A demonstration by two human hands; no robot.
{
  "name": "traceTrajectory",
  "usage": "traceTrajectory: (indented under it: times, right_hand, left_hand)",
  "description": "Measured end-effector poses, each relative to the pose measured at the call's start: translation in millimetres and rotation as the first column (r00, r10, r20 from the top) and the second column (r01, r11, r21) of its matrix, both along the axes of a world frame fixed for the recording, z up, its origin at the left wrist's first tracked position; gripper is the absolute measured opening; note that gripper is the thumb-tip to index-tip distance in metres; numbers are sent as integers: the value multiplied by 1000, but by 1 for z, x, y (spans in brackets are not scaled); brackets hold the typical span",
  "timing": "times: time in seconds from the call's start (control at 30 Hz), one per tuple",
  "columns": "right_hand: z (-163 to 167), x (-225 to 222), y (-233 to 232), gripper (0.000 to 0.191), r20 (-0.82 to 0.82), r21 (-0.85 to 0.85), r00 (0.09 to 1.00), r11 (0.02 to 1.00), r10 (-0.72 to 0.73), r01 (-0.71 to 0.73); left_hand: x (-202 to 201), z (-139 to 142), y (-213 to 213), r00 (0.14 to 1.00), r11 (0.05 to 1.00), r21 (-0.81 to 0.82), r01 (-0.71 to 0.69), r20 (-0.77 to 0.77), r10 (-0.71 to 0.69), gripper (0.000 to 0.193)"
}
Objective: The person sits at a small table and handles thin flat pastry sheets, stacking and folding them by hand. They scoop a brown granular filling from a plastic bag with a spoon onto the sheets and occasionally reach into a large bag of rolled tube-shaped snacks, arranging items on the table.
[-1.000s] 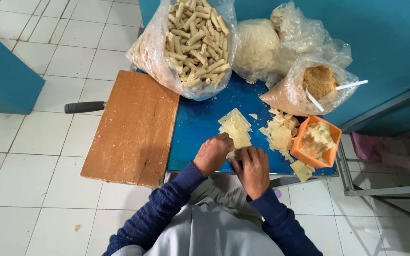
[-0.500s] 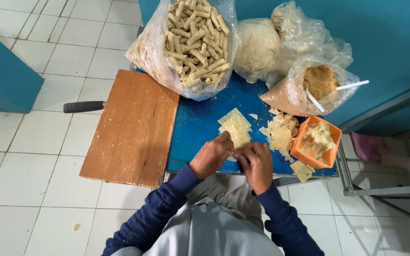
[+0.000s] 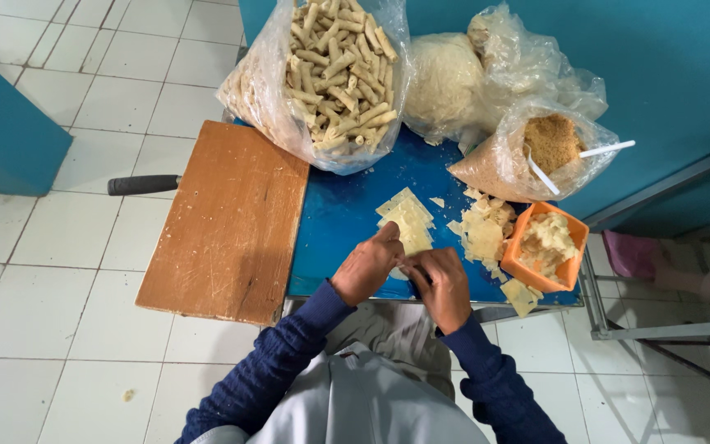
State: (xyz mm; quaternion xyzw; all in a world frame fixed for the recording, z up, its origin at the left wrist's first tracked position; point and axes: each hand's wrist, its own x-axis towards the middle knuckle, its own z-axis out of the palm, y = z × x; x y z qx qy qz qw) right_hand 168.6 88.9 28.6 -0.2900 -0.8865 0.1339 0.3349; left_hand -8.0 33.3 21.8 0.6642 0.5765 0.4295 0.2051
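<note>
Working at the near edge of the blue surface [image 3: 347, 222], a thin pale wrapper sheet [image 3: 408, 226] is pinched between the left hand [image 3: 367, 267] and right hand [image 3: 441, 284], both curled inward w/ fingertips meeting; whatever sits inside the fold is hidden by the fingers. The sheet lies partly on the small stack just beyond the knuckles, so a 2nd sheet could be dragged along if the top one sticks. Being so close to the edge, the piece could be dropped into the lap if the pinch slips. The thin sheet looks apt to tear if pulled too hard. To the right, loose wrapper pieces [image 3: 482, 234] are heaped against an orange tub [image 3: 573, 263] that overhangs toward the corner; one scrap [image 3: 521, 296] already hangs off the edge & could fall. A wooden board [image 3: 228, 218] lies at left, a dark handle [image 3: 143, 184] poking out from under it. Farther back, an open bag of rolled pieces [image 3: 334, 74], a bag of pale dough [image 3: 445, 82] & a bag of brown crumbs [image 3: 548, 148] w/ white utensils are propped; these could be tipped over by an elbow bump.
</note>
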Motion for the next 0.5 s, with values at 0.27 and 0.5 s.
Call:
traceTrajectory:
  times: [0.27,0.5]
  right_hand:
    - [4,-1,5,9,-1,-76,1000,997,-24,24]
    - [1,-1,-5,11,20,141,999,990,-28,25]
  left_hand:
    - [3,3,-7,994,989,151,5,-107,11,17]
    - [4,-7,-4,992,992,125,-26,-121,41,12]
